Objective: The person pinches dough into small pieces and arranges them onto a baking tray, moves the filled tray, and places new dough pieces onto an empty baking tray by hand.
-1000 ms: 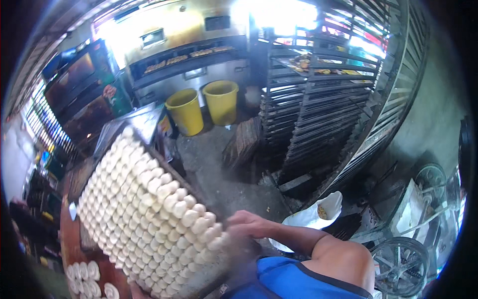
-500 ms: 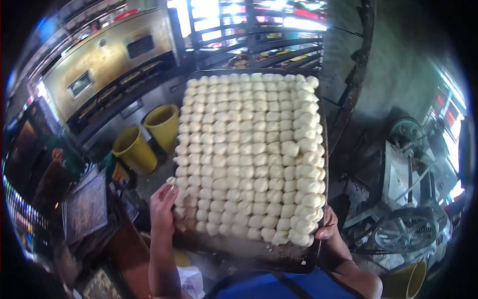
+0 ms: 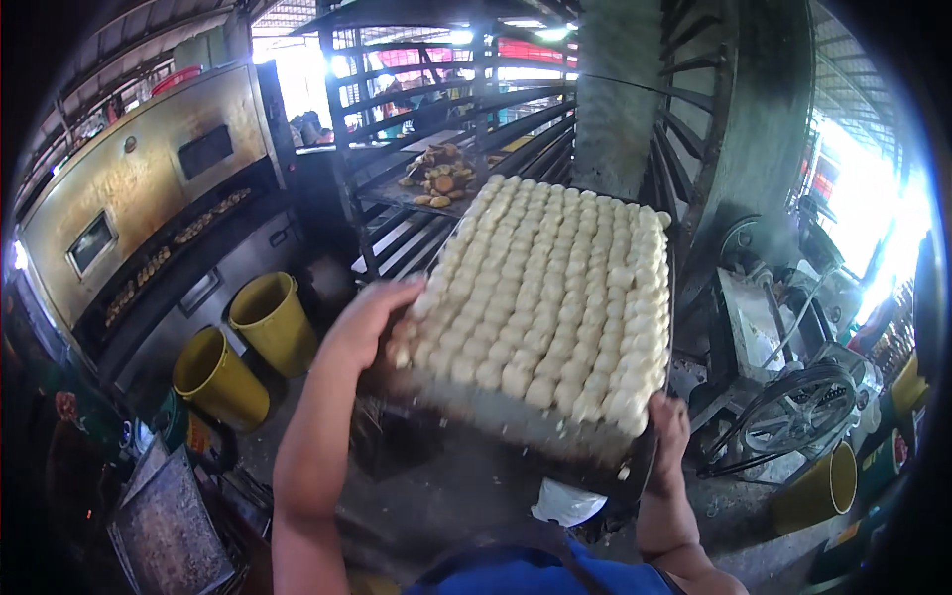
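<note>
Holding tray (image 3: pixel 506 409) w/ dough balls (image 3: pixel 545 293); L hand (image 3: pixel 369 319) part-closed on L edge; R hand (image 3: pixel 670 433) ditto, R edge.

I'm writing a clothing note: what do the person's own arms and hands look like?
The left arm and right arm are bare as far as they show: no sleeves, watch or bracelet. The left hand and right hand wear no gloves; hidden fingers leave rings uncertain. A bright blue cloth garment with a dark band shows between them.
</note>
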Action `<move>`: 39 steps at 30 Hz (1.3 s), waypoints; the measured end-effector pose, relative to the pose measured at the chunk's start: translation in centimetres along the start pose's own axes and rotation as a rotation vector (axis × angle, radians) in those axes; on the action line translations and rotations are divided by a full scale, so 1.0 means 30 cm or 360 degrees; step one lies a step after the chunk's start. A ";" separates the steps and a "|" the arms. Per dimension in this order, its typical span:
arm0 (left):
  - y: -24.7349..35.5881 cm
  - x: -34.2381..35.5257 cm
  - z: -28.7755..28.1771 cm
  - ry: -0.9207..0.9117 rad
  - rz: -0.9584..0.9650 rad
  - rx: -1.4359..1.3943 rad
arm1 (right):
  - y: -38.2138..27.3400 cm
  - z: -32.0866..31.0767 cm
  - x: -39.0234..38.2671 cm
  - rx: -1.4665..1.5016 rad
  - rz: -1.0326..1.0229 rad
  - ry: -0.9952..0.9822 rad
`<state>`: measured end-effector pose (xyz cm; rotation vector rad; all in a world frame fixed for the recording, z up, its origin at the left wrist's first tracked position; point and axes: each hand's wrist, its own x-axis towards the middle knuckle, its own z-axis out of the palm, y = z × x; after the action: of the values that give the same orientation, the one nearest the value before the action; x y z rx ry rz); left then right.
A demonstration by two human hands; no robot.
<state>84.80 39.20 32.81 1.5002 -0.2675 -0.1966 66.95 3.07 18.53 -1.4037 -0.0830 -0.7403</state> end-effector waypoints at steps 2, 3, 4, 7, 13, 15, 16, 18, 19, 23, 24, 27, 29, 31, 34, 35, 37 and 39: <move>0.090 0.087 -0.024 -0.0082 0.0151 -0.0176 | -0.046 0.031 0.121 -0.0405 -0.0185 0.0231; 0.110 0.127 -0.051 -0.0146 0.0167 -0.0234 | -0.109 0.056 0.222 -0.0498 -0.0393 0.0175; 0.117 0.131 -0.023 -0.0103 0.0150 -0.0497 | -0.162 0.067 0.305 -0.0436 -0.0388 0.0098; 0.002 0.185 -0.018 0.0113 0.0327 -0.0702 | -0.121 0.092 0.536 -0.0605 -0.0566 0.0086; -0.605 -0.234 -0.013 0.0203 0.0284 -0.0017 | 0.139 0.156 0.585 0.0935 0.0624 -0.0453; -0.865 -0.481 0.068 0.0559 -0.0037 -0.0216 | 0.266 0.193 0.494 0.0571 0.0882 -0.0610; -0.947 -0.594 0.138 0.0837 -0.0214 -0.0238 | 0.365 0.207 0.458 0.0319 0.0998 -0.0693; -1.059 -0.842 0.318 0.1362 -0.0609 -0.0414 | 0.497 0.263 0.359 0.0025 0.1270 -0.1079; -1.096 -0.955 0.404 0.1597 -0.0795 -0.0565 | 0.571 0.298 0.305 -0.0063 0.1337 -0.1343; -1.083 -1.220 0.754 0.2336 -0.0644 -0.0565 | 0.559 0.507 0.031 -0.0041 0.1575 -0.2136; -1.019 -1.237 0.798 0.2415 -0.0667 -0.0463 | 0.530 0.556 -0.041 -0.0063 0.1459 -0.2363; -0.968 -1.309 0.943 0.2704 -0.0385 -0.0403 | 0.380 0.631 -0.273 -0.0033 0.1059 -0.3015; -0.917 -1.393 1.058 0.2928 -0.0484 0.0005 | 0.270 0.648 -0.432 0.0028 0.0486 -0.3478; -0.850 -1.483 1.180 0.3208 -0.0722 0.0509 | 0.188 0.626 -0.592 0.0060 0.0277 -0.3707; -0.831 -1.710 1.417 0.3921 -0.1033 0.0244 | 0.100 0.492 -0.802 0.0150 -0.0215 -0.3999; -0.892 -1.817 1.530 0.4116 -0.1368 0.0591 | 0.086 0.430 -0.871 0.0235 -0.0505 -0.4078; -0.978 -2.011 1.721 0.4177 -0.2061 0.1224 | 0.129 0.317 -1.021 0.0077 -0.0734 -0.4305; -1.055 -2.106 1.877 0.4031 -0.2441 0.0728 | 0.133 0.177 -1.132 -0.0166 -0.0548 -0.4537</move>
<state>9.02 1.90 0.70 0.9249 2.9125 0.6790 44.59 22.06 0.19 -1.3610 -2.3849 1.5466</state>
